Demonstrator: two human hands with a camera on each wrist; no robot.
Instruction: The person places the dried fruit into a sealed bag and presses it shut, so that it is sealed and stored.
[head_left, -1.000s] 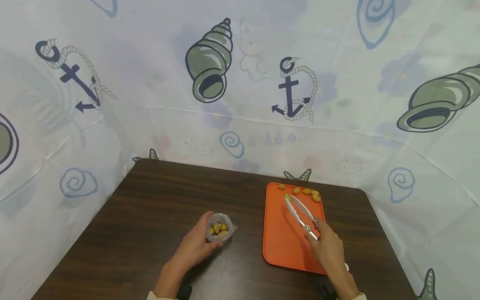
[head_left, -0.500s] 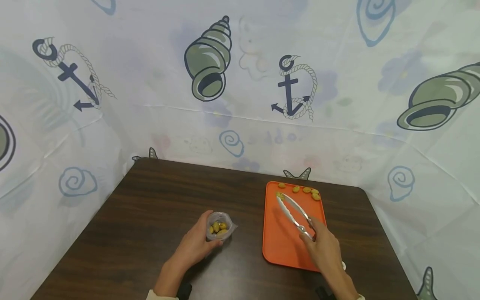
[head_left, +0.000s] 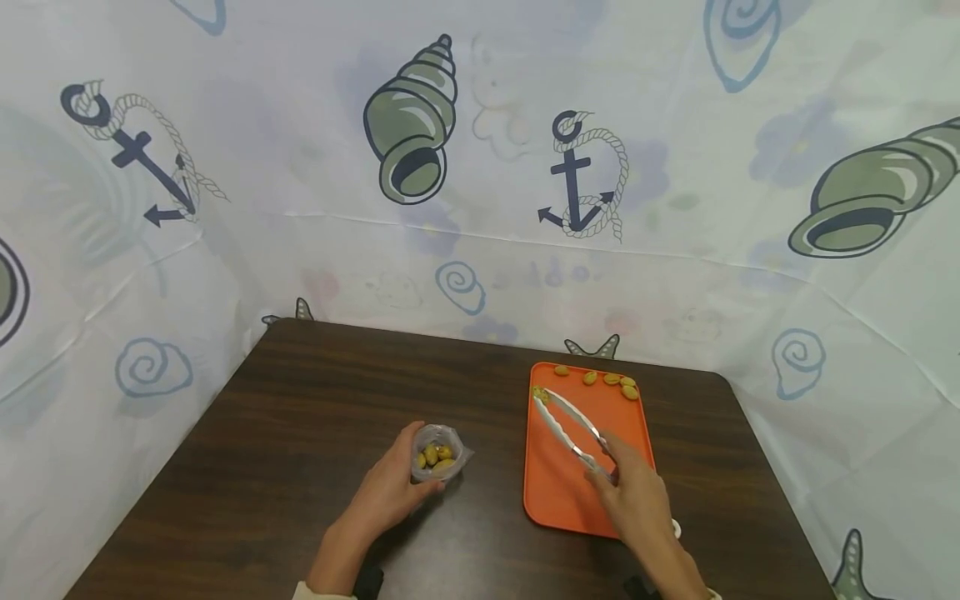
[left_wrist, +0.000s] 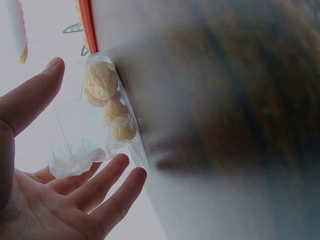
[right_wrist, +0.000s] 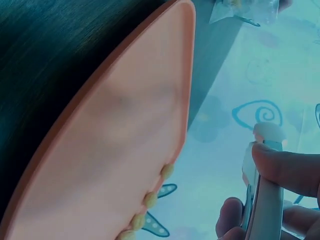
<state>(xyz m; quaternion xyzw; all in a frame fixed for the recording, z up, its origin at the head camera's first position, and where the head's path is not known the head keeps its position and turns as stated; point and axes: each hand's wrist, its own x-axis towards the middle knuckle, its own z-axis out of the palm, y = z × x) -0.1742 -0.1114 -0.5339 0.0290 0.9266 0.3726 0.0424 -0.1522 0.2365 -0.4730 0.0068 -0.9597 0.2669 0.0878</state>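
Note:
My left hand [head_left: 390,483] curves round a small clear plastic bag [head_left: 459,468], thumb on the near side and fingers on the far side. Inside the bag lie several small yellow-brown oval fruits [head_left: 432,455], wrinkled in the left wrist view. My right hand [head_left: 636,492] grips metal tongs [head_left: 588,417] with white scalloped tips, thumb pressed along one arm in the right wrist view. Between the tips sits a greenish-yellow oval fruit [head_left: 541,394], over the far left part of an orange tray [head_left: 570,492].
Several more fruits [head_left: 612,378] line the tray's far edge. Bag and tray share a dark wood-grain table [head_left: 315,400], the bag left of the tray. White cloth [head_left: 495,192] printed with shells and anchors hangs behind and at the sides.
My right hand and the tongs have moved left across the tray, carrying the pinched fruit toward its left edge. The left hand and the bag have stayed in place.

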